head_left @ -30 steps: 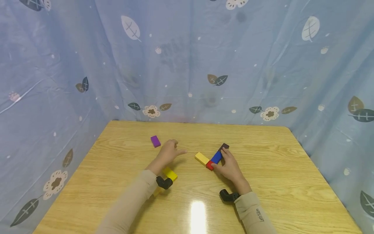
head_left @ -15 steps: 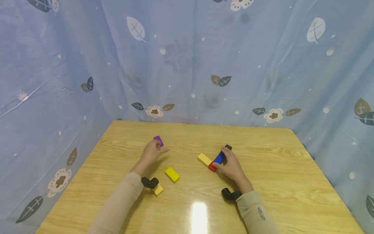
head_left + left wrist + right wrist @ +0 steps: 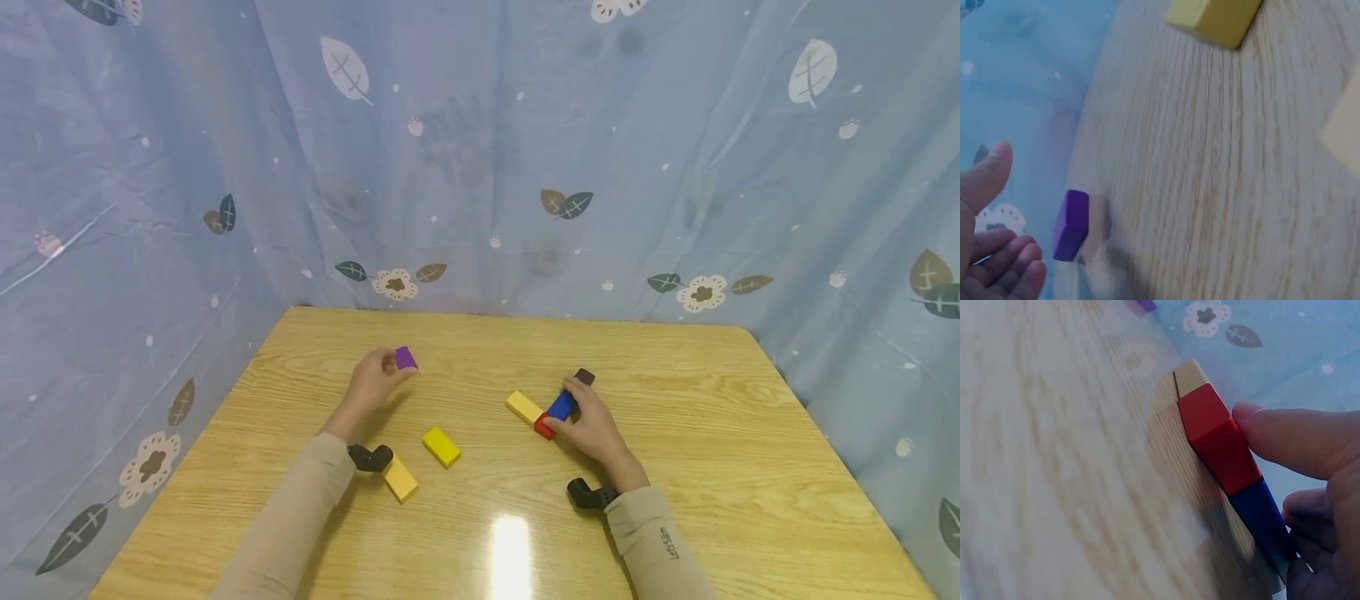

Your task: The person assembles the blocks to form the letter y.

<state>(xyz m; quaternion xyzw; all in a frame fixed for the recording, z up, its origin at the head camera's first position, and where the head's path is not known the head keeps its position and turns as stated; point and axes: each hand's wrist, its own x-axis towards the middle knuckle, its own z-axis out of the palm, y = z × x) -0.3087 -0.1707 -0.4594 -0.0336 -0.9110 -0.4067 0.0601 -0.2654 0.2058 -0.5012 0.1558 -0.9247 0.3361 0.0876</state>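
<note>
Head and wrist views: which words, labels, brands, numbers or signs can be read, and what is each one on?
"Lets Slim": on the right sleeve, small and sideways; whether it has an apostrophe is too small to tell.
No other readable text: none shows on the blocks or the leaf-and-flower curtain.

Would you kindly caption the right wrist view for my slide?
Right hand with its thumb touching the red block and fingers curled at the blue block, a pale block beyond.
</note>
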